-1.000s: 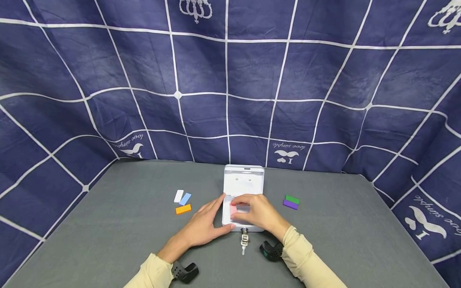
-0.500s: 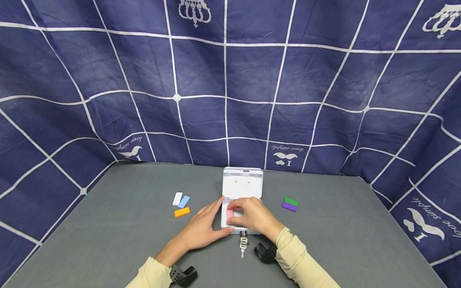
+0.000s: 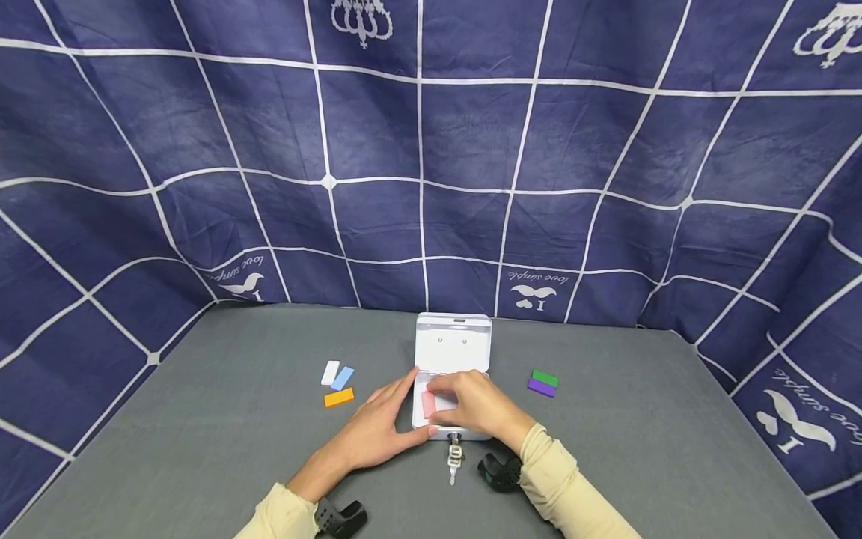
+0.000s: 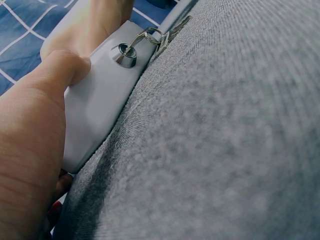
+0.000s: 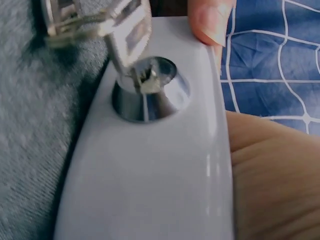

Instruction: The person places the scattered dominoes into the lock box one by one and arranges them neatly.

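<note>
An open white metal box [image 3: 453, 349] stands on the table, its lid raised at the back. My left hand [image 3: 370, 430] holds its left side, fingers along the side wall, thumb at the front edge; that thumb [image 4: 75, 67] lies over the front edge in the left wrist view. Inside, near the left wall, a pink block [image 3: 429, 405] lies between the thumb and fingertips of my right hand [image 3: 481, 404]. Keys [image 3: 454, 455] hang from the front lock, also seen on the lock [image 5: 150, 95] in the right wrist view. The right hand hides part of the interior.
Left of the box lie a white block [image 3: 330, 373], a light blue block [image 3: 342, 378] and an orange block [image 3: 339, 397]. To the right, a green block [image 3: 545, 377] touches a purple block [image 3: 542, 388]. A blue curtain [image 3: 471, 150] hangs behind the grey table [image 3: 640, 449].
The right hand has shifted a little left within the box, and the pink block has moved with it toward the left wall. The left hand has stayed on the box.
</note>
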### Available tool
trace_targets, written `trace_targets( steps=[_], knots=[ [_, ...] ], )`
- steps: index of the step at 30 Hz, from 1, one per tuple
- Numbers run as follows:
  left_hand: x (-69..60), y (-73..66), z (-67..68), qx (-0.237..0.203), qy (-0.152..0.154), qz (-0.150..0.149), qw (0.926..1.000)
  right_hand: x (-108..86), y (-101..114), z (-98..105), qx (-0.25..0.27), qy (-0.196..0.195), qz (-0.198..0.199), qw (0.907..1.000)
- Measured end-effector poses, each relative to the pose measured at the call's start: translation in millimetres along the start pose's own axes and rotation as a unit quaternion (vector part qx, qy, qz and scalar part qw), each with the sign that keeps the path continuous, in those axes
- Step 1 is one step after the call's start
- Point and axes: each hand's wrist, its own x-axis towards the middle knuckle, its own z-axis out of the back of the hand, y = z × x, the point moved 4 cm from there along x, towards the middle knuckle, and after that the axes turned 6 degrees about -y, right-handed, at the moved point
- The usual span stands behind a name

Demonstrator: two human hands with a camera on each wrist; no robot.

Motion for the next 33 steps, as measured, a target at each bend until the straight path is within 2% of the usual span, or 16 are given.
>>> trace_targets(
  steps=[9,12,20,26,33],
  knots=[
    [0.9,-0.8,0.5,-0.005,0.001,0.004,1.0,1.8,-1,5,0.0,0.038,0.012,0.9992],
    [0.6,-0.5,-0.3,-0.008,0.004,0.007,0.9999,1.2,-2,2,0.002,0.032,0.009,0.9994],
    [-0.8,0.9,-0.9,-0.004,0.005,0.009,0.9999,0.6,0,-6,-0.01,-0.016,0.012,0.9997],
    [-1.0,1.2,0.4,0.002,0.001,0.006,1.0,1.6,3,-5,-0.003,0.001,0.027,0.9996],
    [0.2,0.2,-0.6,0.0,0.002,0.007,1.0,0.8,2,-3,0.01,0.018,0.017,0.9996]
  ],
)
